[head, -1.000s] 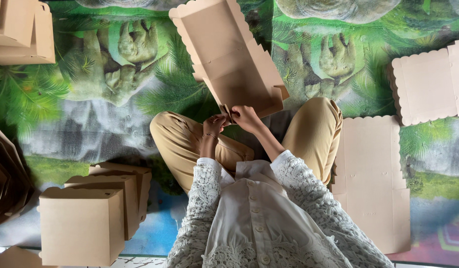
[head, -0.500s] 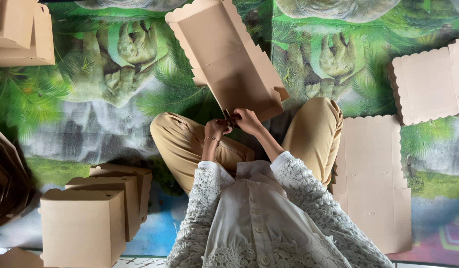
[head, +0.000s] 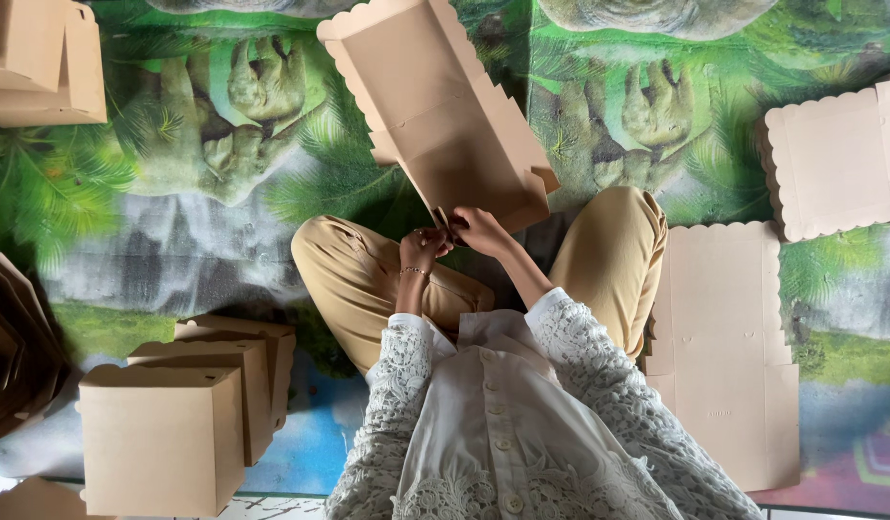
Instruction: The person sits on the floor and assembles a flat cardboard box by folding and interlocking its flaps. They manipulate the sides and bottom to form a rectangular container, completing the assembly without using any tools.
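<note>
Fingers of both hands [head: 454, 236] pinch the half-folded tan cardboard box [head: 445, 116] at centre frame, folded tan boxes [head: 175, 424] stacked lower left, flat scalloped cardboard sheets [head: 724, 356] lying right.

Home floor workspace, printed mat [head: 175, 241], cardboard boxes [head: 161, 438]

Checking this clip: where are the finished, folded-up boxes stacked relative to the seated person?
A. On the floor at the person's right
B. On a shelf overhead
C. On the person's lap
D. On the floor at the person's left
D: the assembled brown boxes stand on the patterned mat at the person's left, while only flat sheets lie on the right.
</note>
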